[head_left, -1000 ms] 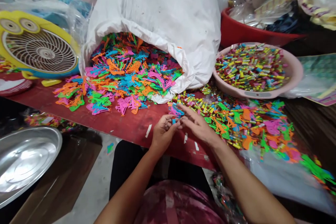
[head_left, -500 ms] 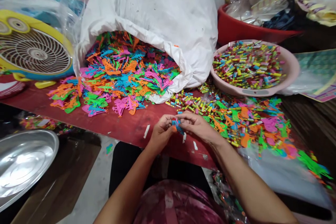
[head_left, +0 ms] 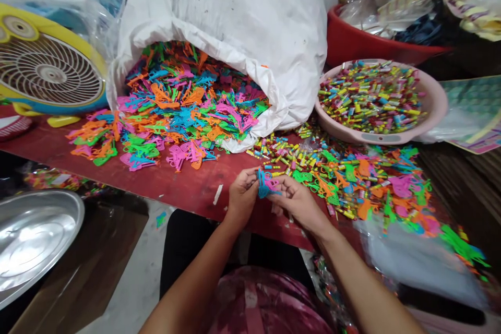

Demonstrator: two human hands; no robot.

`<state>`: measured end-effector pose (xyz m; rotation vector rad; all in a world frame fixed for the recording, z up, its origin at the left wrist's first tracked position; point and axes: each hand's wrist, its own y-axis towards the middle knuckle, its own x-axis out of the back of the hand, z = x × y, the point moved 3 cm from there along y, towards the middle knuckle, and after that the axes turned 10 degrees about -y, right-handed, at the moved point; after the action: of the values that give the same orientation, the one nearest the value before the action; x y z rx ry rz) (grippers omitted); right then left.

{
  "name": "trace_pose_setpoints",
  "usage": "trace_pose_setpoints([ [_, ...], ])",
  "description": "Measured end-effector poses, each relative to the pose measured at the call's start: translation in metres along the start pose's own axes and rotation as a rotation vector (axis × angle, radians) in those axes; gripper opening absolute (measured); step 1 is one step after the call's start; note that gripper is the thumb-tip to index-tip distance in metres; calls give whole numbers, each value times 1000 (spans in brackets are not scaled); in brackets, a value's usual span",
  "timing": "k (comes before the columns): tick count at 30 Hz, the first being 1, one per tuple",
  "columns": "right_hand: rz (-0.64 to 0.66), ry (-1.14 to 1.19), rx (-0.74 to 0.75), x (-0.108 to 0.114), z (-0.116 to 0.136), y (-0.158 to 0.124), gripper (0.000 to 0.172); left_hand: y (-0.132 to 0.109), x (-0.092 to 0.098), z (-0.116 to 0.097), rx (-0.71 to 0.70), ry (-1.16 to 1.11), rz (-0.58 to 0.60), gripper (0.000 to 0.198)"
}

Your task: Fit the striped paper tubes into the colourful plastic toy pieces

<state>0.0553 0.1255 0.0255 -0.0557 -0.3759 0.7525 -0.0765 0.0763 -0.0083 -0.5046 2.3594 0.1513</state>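
Note:
My left hand (head_left: 242, 194) is closed, pinching a blue perforated plastic toy piece (head_left: 263, 187) upright above the table's front part. From the other side, my right hand (head_left: 300, 202) has its fingers closed around the end of the same small bunch, where a pink plastic toy piece (head_left: 271, 182) shows against the blue. How the pieces lie together between the fingers is too small to make out. Just beyond my right hand are loose green and orange plastic pieces (head_left: 326, 188) and short, brightly wrapped sticks (head_left: 279, 154).
A white sack (head_left: 235, 5) lies with its mouth open, spilling many coloured plastic pieces (head_left: 188, 109) onto the red table (head_left: 191, 193). A pink basin (head_left: 436, 99) holds wrapped sticks. To the left are a yellow fan (head_left: 55, 70) and, lower, a metal bowl (head_left: 76, 219).
The blue and pink pieces now stand up more openly between my fingers, where before they were mostly covered. My right hand has drawn slightly to the right and down.

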Motion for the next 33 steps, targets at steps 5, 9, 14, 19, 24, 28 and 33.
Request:
trace_pose_setpoints([
  [5, -85, -116, 45, 12, 5, -8, 24, 0, 1, -1, -44, 76, -61, 31],
  [9, -348, -167, 193, 27, 14, -8, 20, -3, -2, -3, -116, 231, -67, 25],
  [14, -389, -219, 211, 15, 15, -8, 17, -5, 0, 0, -159, 330, -21, 23],
  [19, -394, -248, 232, 8, 9, -7, 16, -6, 3, 3, -191, 406, 38, 23],
  [24, -409, -412, 281, 11, 10, -7, 17, -6, 2, 2, -219, 452, 49, 23],
  [28, -445, -601, 379, 9, 18, -10, 14, -8, 0, -1, -289, 545, 56, 23],
  [33, -428, -578, 394, 5, 23, -9, 16, -12, -3, -3, -359, 674, 121, 25],
])
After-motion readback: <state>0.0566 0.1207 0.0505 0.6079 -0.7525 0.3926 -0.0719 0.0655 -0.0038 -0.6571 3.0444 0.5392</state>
